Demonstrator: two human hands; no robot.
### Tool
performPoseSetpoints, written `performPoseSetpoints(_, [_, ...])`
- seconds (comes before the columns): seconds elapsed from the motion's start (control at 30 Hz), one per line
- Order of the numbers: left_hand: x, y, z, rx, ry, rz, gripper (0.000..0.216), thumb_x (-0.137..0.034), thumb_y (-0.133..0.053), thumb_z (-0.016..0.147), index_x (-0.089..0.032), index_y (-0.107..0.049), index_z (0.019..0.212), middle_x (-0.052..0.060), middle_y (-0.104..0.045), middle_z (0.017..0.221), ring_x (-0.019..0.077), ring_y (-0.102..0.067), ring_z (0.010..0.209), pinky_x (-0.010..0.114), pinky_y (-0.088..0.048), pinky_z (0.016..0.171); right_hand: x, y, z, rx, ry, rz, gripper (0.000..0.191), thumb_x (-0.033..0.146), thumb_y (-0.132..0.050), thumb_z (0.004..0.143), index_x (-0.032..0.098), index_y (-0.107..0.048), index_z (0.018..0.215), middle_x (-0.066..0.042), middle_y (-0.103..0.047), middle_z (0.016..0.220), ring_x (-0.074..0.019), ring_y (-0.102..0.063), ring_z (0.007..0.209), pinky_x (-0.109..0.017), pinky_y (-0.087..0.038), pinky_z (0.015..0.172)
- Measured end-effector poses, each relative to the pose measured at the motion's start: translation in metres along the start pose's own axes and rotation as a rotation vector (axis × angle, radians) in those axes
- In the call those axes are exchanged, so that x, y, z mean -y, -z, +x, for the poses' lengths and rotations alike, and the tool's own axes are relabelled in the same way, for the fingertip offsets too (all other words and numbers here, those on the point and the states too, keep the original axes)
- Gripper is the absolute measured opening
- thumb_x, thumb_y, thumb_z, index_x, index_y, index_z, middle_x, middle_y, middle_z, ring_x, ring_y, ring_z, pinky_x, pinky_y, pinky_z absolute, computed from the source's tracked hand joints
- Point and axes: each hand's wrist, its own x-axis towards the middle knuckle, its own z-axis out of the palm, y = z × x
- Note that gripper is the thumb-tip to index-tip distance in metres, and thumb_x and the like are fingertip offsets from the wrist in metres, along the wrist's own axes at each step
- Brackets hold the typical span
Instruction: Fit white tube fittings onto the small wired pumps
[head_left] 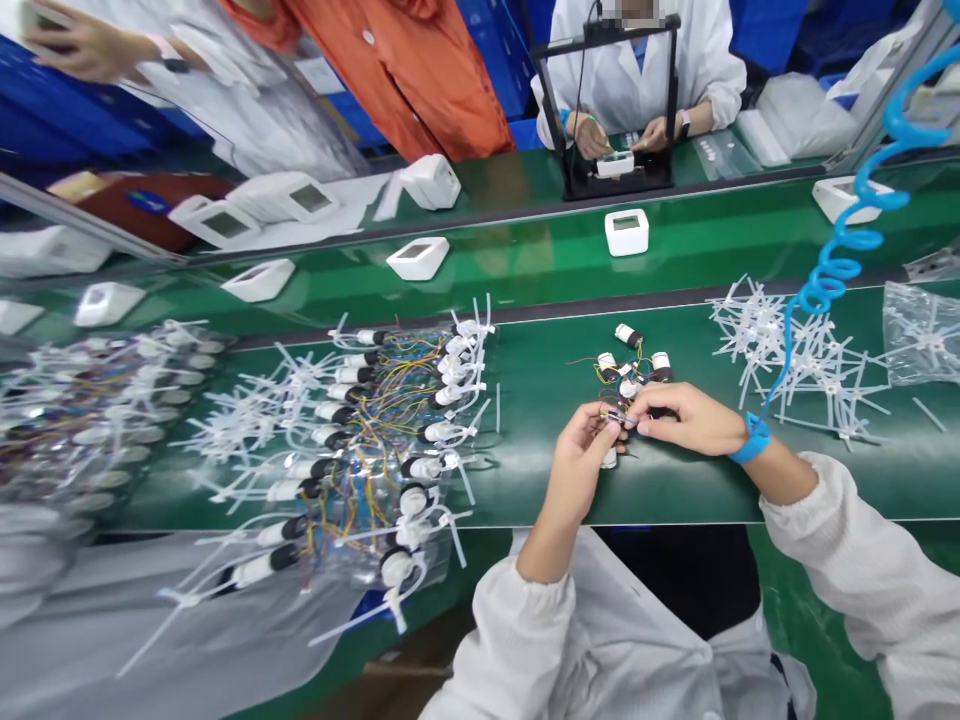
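My left hand (581,455) and my right hand (686,415) meet over the green bench, fingers pinched on a small white cylinder part with thin coloured wires (613,420). A blue strap (752,438) circles my right wrist. Just beyond my fingers lie a few more black-and-white wired cylinders (634,362). To my left lies a clear bag with several wired cylinders bundled with white cable ties (390,440).
Loose white cable ties (795,360) are heaped at the right under a blue coiled cord (844,250). White square devices (626,231) ride the green belt (525,265) behind. A person in white works at a black frame jig (611,170) opposite; another in orange stands at the back left.
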Motion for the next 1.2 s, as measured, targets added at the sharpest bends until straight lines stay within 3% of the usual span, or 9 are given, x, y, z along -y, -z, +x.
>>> performPoseSetpoints(0.2, [0.003, 0.005, -0.001, -0.067, -0.087, 0.216, 0.027, -0.038, -0.081, 0.094, -0.022, -0.067, 0.111, 0.004, -0.074, 0.105, 0.0163, -0.070, 0.086, 0.026, -0.056, 0.073, -0.003, -0.002, 0.002, -0.057, -0.067, 0.021, 0.017, 0.032, -0.065, 0.107, 0.020, -0.073, 0.096, -0.004, -0.073, 0.096, -0.0201, -0.064, 0.089, -0.034, -0.050, 0.084])
performPoseSetpoints(0.43, [0.000, 0.009, -0.002, -0.036, -0.047, 0.171, 0.032, -0.038, -0.084, 0.093, -0.023, -0.072, 0.118, 0.005, -0.077, 0.103, 0.0178, -0.070, 0.089, 0.028, -0.056, 0.077, -0.002, -0.003, 0.002, -0.105, -0.142, 0.140, 0.014, 0.034, -0.067, 0.104, 0.021, -0.070, 0.100, -0.002, -0.072, 0.092, -0.0189, -0.064, 0.084, -0.033, -0.050, 0.080])
performPoseSetpoints(0.6, [0.003, 0.012, -0.006, -0.035, 0.000, -0.033, 0.040, -0.034, -0.081, 0.095, -0.023, -0.072, 0.133, 0.009, -0.077, 0.123, 0.0179, -0.072, 0.094, 0.030, -0.060, 0.083, -0.008, -0.005, 0.003, -0.196, -0.176, 0.209, 0.017, 0.037, -0.073, 0.099, 0.021, -0.072, 0.097, -0.001, -0.073, 0.086, -0.0181, -0.064, 0.079, -0.032, -0.051, 0.076])
performPoseSetpoints(0.7, [0.001, 0.014, -0.016, -0.063, 0.034, -0.169, 0.046, -0.031, -0.086, 0.091, -0.026, -0.072, 0.135, 0.010, -0.071, 0.141, 0.0206, -0.076, 0.107, 0.035, -0.062, 0.097, -0.013, -0.006, 0.004, -0.241, -0.213, 0.257, 0.019, 0.039, -0.073, 0.098, 0.020, -0.074, 0.097, -0.001, -0.073, 0.082, -0.0181, -0.065, 0.077, -0.032, -0.051, 0.075])
performPoseSetpoints(0.83, [-0.008, 0.018, -0.035, -0.070, 0.077, -0.236, 0.053, -0.034, -0.093, 0.089, -0.030, -0.073, 0.138, 0.007, -0.075, 0.135, 0.0241, -0.079, 0.116, 0.041, -0.061, 0.110, -0.012, -0.005, 0.004, -0.253, -0.245, 0.327, 0.023, 0.042, -0.077, 0.097, 0.019, -0.077, 0.103, -0.002, -0.075, 0.082, -0.0186, -0.068, 0.077, -0.032, -0.053, 0.076])
performPoseSetpoints(1.03, [-0.017, 0.010, -0.039, -0.004, 0.126, -0.168, 0.034, -0.043, -0.092, 0.091, -0.022, -0.085, 0.116, 0.012, -0.074, 0.142, 0.0270, -0.082, 0.114, 0.042, -0.066, 0.105, -0.003, -0.003, 0.002, -0.160, -0.245, 0.394, 0.031, 0.047, -0.078, 0.099, 0.019, -0.082, 0.111, -0.004, -0.078, 0.089, -0.0204, -0.072, 0.085, -0.035, -0.057, 0.083])
performPoseSetpoints(1.2, [-0.021, -0.002, -0.025, 0.112, 0.172, -0.101, 0.034, -0.041, -0.085, 0.096, -0.021, -0.082, 0.123, 0.014, -0.079, 0.139, 0.0260, -0.082, 0.109, 0.034, -0.066, 0.087, 0.001, 0.000, 0.000, -0.119, -0.229, 0.389, 0.035, 0.048, -0.079, 0.099, 0.019, -0.086, 0.117, -0.008, -0.083, 0.103, -0.0241, -0.076, 0.097, -0.040, -0.062, 0.092])
